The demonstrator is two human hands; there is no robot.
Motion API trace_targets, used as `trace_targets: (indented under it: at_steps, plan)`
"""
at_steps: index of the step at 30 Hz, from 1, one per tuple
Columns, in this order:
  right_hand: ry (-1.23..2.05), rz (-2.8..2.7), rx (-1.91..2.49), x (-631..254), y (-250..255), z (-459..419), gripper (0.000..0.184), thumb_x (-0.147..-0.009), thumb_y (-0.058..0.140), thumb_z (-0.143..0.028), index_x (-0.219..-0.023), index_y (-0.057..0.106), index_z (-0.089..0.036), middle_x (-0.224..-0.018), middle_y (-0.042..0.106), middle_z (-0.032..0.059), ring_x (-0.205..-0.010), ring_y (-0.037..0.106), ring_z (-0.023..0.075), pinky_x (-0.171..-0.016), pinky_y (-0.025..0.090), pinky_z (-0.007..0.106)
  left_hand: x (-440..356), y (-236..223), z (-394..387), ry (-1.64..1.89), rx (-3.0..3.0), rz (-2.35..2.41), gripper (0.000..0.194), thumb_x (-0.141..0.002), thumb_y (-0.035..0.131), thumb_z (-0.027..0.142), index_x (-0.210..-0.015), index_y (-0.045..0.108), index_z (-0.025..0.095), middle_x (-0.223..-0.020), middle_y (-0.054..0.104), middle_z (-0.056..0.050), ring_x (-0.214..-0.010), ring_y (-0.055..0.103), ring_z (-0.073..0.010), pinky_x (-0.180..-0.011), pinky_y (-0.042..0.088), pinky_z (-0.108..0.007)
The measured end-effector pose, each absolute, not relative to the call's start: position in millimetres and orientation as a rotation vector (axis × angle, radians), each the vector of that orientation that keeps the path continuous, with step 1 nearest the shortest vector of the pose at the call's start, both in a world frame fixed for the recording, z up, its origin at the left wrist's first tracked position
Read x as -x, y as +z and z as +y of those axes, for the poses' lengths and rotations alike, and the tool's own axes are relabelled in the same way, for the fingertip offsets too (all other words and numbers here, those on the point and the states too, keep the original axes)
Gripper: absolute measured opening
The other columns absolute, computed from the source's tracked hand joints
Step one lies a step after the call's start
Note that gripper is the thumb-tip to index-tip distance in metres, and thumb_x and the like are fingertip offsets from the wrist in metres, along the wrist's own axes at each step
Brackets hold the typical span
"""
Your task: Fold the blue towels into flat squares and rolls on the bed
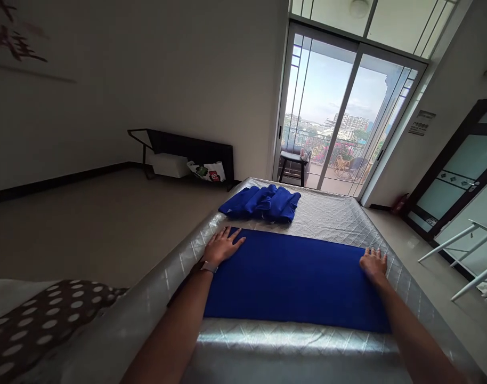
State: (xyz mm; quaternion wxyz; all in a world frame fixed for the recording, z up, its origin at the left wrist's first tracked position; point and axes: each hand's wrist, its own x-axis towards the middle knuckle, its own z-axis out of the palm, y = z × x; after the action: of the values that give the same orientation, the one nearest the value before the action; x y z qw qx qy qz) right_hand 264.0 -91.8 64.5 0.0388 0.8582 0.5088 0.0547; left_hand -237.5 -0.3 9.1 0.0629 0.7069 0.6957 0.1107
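A smooth blue cloth (295,277) lies flat as a wide rectangle on the silvery quilted mattress (327,213). My left hand (222,246) rests on its far left corner, open with the fingers spread; a watch (209,266) is on that wrist. At the far right corner lies my right hand (374,262), fingers stretched forward and partly over the cloth's edge. Beyond the flat cloth, a rumpled blue cloth pile (261,204) sits near the mattress's far left edge. My left forearm hides part of the flat cloth's left side, where a dark strip shows.
Brown polka-dot fabric (47,325) lies at the near left. Against the wall stands a low black rack (191,144) with a white box (169,165) and a printed bag (209,172). Sliding glass doors (347,112) are at the back, a white-legged table (483,229) at right.
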Motion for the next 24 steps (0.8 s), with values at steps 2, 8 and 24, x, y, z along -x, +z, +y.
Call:
trace_targets:
  at_steps: [2, 8, 24]
  plan:
    - [0.202, 1.733, -2.567, -227.6, 70.0, -84.5, 0.056, -0.098, 0.028, -0.017, -0.15, 0.046, -0.008, -0.157, 0.042, 0.0166, -0.151, 0.027, 0.0303, -0.123, 0.018, 0.049, 238.4, 7.8, 1.0, 0.33, -2.122, 2.09, 0.072, -0.095, 0.025, 0.066, -0.154, 0.039, 0.027, -0.164, 0.032, -0.011, -0.152, 0.026, -0.0319, -0.122, 0.02, -0.054]
    - [-0.187, 2.421, -2.209, -86.8, 58.0, -66.1, 0.055, -0.104, 0.03, -0.037, -0.156, 0.038, -0.019, -0.162, 0.036, 0.0057, -0.152, 0.025, 0.0213, -0.124, 0.018, 0.038, 248.1, 2.0, 3.0, 0.341, -2.138, 2.088, 0.069, -0.097, 0.024, 0.064, -0.154, 0.038, 0.03, -0.164, 0.033, -0.009, -0.151, 0.027, -0.0323, -0.12, 0.02, -0.058]
    - [-0.103, 1.936, -2.462, -242.7, 40.2, -81.9, 0.06, -0.104, 0.023, -0.04, -0.16, 0.027, -0.018, -0.165, 0.027, 0.0064, -0.153, 0.02, 0.0211, -0.124, 0.017, 0.042, 251.8, 5.8, 0.0, 0.155, -2.118, 2.165, 0.066, -0.099, 0.021, 0.059, -0.158, 0.026, 0.03, -0.166, 0.026, -0.005, -0.152, 0.026, -0.0283, -0.122, 0.02, -0.052]
